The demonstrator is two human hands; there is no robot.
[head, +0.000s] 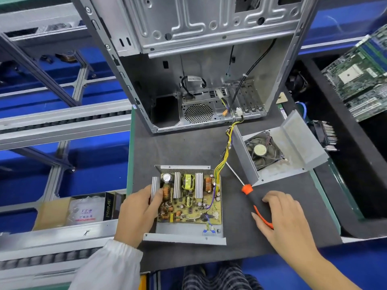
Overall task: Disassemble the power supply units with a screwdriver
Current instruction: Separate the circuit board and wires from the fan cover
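Observation:
An opened power supply unit (pixel 188 235) lies on the dark mat, its yellow circuit board (pixel 194 214) exposed in the grey metal tray. My left hand (pixel 137 212) grips the unit's left side, thumb against a silver heatsink (pixel 155 189). The removed lid with a black fan (pixel 262 150) lies to the right, joined to the board by a yellow and black wire bundle (pixel 227 147). A screwdriver (pixel 247 188) with an orange and black handle rests on the mat between them. My right hand (pixel 280 214) lies over the handle with fingers loosely curved.
An empty grey computer case (pixel 199 59) stands upright behind the unit. A black bin at the right holds a green motherboard (pixel 360 76) and a heatsink (pixel 325 133). Left of the mat run conveyor rails and a cardboard box (pixel 54 212).

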